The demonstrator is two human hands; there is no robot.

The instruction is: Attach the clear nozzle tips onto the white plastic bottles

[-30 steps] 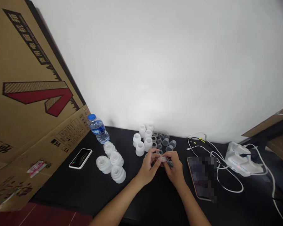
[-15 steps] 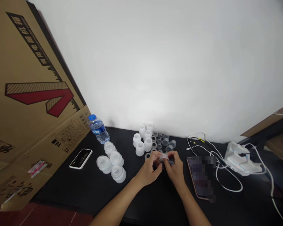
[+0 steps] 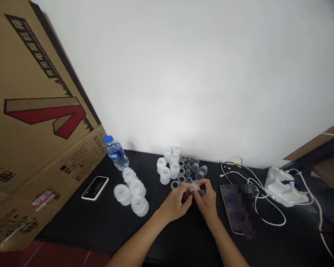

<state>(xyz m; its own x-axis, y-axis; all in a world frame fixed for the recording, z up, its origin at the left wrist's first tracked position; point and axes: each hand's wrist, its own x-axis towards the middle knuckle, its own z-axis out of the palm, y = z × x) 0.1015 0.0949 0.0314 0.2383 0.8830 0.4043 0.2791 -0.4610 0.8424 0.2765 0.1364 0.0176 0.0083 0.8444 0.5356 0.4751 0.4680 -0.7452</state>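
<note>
My left hand [image 3: 176, 203] and my right hand [image 3: 206, 200] meet over the black table [image 3: 105, 226], fingertips pinched together on a small clear plastic piece [image 3: 195, 187]. Just beyond them lie several clear rings and small clear caps [image 3: 187, 171]. Several white plastic cups [image 3: 169, 165] stand behind those. To the left sits a cluster of frosted round parts [image 3: 131, 192]. What the held piece is exactly is too small to tell.
A large cardboard sheet [image 3: 33, 111] leans at the left. A water bottle [image 3: 116, 152] and a phone [image 3: 95, 187] lie near it. A second phone [image 3: 237, 209], white cables [image 3: 256, 193] and a white charger [image 3: 281, 187] are at the right.
Both hands have drawn slightly toward me while still working the small clear piece between the fingertips. The view shifted a little; nothing else on the table moved.
</note>
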